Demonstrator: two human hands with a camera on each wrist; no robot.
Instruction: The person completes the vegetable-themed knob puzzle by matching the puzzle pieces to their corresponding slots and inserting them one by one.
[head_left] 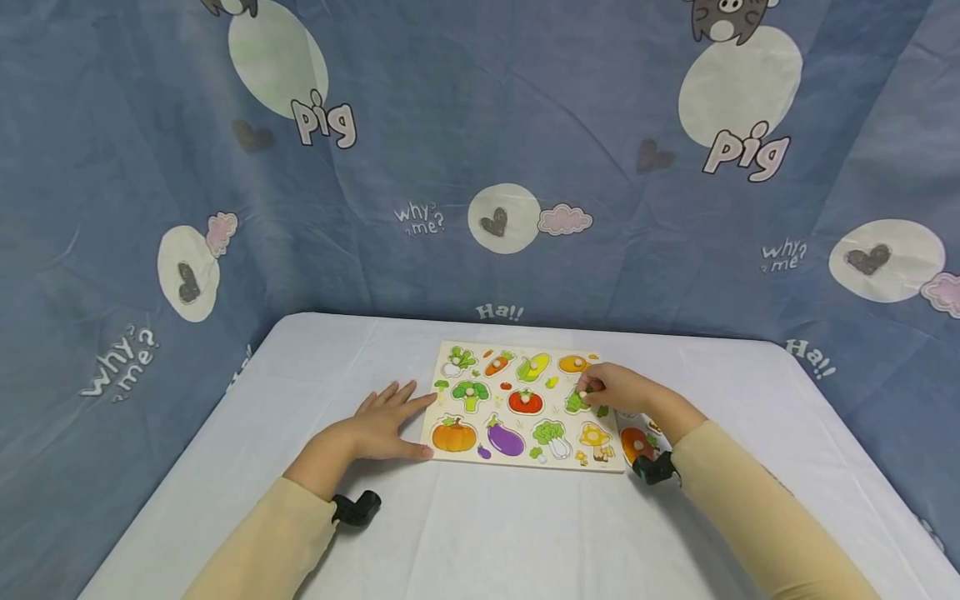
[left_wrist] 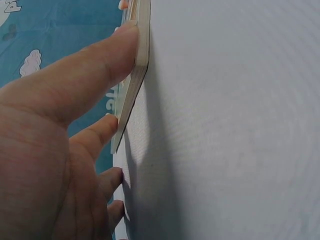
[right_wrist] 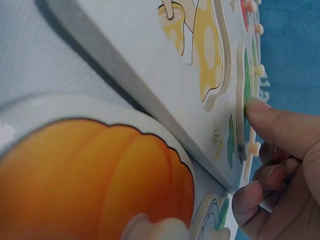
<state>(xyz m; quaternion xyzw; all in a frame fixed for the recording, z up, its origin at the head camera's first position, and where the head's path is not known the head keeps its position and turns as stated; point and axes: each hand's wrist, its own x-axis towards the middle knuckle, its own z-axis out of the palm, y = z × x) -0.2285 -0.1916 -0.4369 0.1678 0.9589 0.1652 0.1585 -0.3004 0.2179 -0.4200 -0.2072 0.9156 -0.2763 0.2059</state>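
A wooden vegetable puzzle board (head_left: 491,462) lies on the white table. Near its right side, my right hand (head_left: 618,390) pinches a green puzzle piece (head_left: 576,403) between thumb and fingers. In the right wrist view this piece (right_wrist: 241,85) stands slightly proud of the board, its thick wooden edge showing. Spread fingers of my left hand (head_left: 378,425) touch the board's left edge, the thumb at the near corner. The left wrist view shows the thumb (left_wrist: 107,57) on the board's side (left_wrist: 137,75).
A pumpkin puzzle piece (right_wrist: 100,170) with a knob lies on the table right of the board, beside another piece (right_wrist: 207,217), both partly under my right wrist in the head view. Behind the table (head_left: 480,533) hangs a blue printed cloth (head_left: 420,275).
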